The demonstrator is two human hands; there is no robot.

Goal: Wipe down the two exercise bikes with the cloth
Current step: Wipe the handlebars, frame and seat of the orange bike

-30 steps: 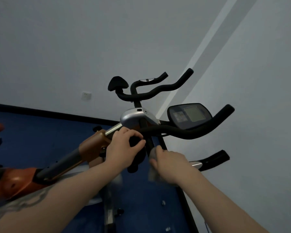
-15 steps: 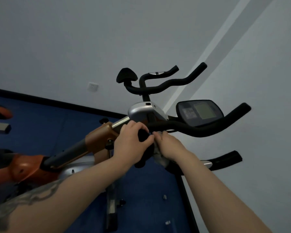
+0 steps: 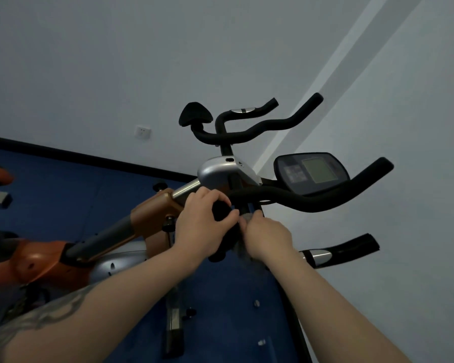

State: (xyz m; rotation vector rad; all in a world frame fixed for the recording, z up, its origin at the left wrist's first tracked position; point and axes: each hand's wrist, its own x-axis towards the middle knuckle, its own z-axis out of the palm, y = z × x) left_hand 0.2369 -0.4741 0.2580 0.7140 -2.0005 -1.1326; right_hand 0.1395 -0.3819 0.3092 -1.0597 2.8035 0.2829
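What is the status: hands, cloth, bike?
Left hand grips black handlebar end. Right hand holds cloth against the bike stem. Nothing seen in the way.

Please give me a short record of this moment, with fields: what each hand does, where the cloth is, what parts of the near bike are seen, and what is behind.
left hand: left hand grips the black handlebar end of the near bike
right hand: right hand holds the grey cloth against the handlebar stem
cloth: mostly hidden under the right hand, a bit hangs below
near bike parts: console screen, orange frame, silver cover
behind: second handlebar, wall socket, blue floor
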